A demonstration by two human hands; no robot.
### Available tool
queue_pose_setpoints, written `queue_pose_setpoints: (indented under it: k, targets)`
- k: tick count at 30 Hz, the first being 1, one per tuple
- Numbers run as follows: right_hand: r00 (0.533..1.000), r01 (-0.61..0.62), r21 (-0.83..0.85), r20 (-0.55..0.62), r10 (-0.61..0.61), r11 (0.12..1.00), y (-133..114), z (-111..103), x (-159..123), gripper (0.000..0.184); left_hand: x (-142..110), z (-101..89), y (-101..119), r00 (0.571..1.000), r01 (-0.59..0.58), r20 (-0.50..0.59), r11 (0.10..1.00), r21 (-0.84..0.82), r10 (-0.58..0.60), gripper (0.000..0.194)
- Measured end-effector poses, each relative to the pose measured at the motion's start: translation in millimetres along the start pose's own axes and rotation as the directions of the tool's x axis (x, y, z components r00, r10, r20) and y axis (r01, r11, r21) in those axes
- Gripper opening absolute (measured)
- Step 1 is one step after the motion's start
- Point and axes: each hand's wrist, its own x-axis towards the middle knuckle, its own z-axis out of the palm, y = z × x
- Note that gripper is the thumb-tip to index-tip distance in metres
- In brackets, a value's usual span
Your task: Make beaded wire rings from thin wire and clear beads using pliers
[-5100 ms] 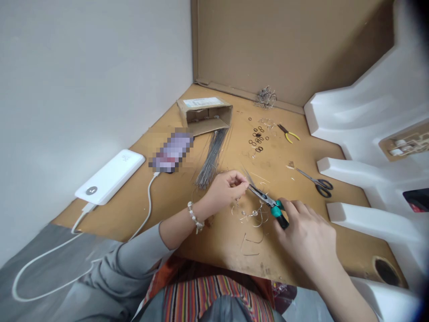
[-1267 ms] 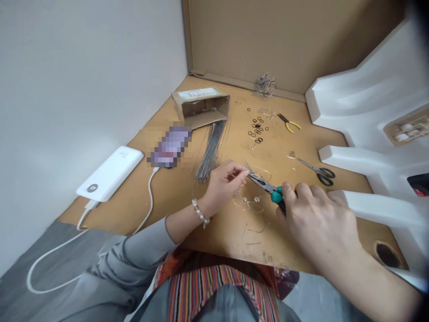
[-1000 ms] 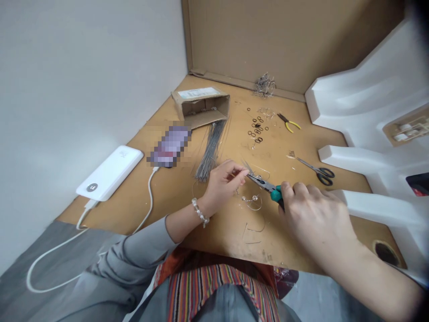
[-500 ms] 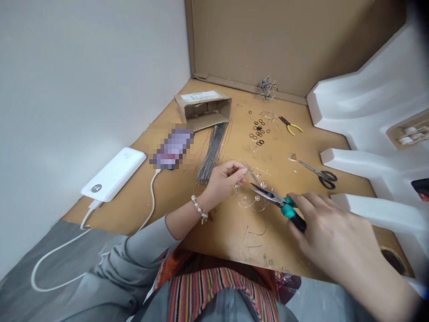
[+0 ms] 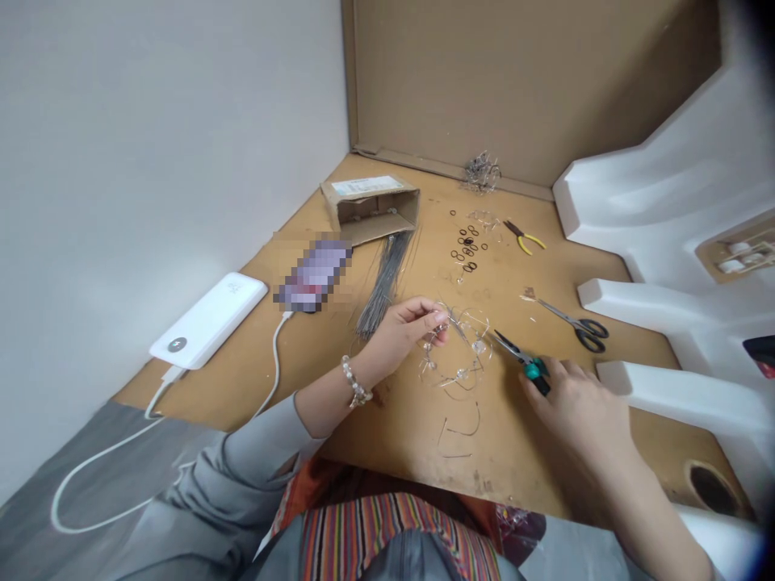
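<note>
Between the thumb and fingers of my left hand (image 5: 415,327) is pinched a loop of thin wire strung with clear beads, the beaded wire ring (image 5: 462,374). It hangs just over the table, with loose wire ends sticking out around it. My right hand (image 5: 578,403) is wrapped round the long-nose pliers (image 5: 536,373), which have green and black handles. Their jaws point up and left, to the right of the ring and apart from it. Below the ring lie a few short wire offcuts (image 5: 466,432). A bundle of straight grey wires (image 5: 383,282) lies left of my left hand.
An open cardboard box (image 5: 370,210) stands behind the wire bundle. Dark rings (image 5: 467,250), yellow-handled pliers (image 5: 525,237), scissors (image 5: 581,327) and a wire tangle (image 5: 483,173) lie farther back. A phone (image 5: 315,274) and white power bank (image 5: 211,319) are left; white foam (image 5: 654,387) borders the right.
My right hand has drawn the pliers away to the right, off the wirework. The beaded ring is now raised a little and shows more as a loop in my left hand.
</note>
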Motion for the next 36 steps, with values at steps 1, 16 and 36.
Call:
queue_pose_setpoints:
  k: [1, 16, 36]
  targets:
    - [1.000, 0.015, -0.012, -0.025, -0.015, 1.000, -1.2, 5.5, 0.6, 0.034, -0.5, 0.3, 1.6, 1.000, -0.002, 0.000, 1.000, 0.031, 0.002, 0.024]
    - [0.994, 0.045, 0.964, -0.017, -0.109, 0.262, -30.9, 0.8, 25.7, 0.034, -0.3, 1.4, 5.0, 0.996, -0.050, -0.051, 0.949, 0.311, 0.069, 0.022]
    - [0.888, -0.425, 0.780, 0.259, -0.380, -0.460, -63.5, 15.5, 48.8, 0.039, -3.5, 4.1, -2.3, 0.994, 0.005, -0.106, 0.935, 0.354, 0.034, 0.030]
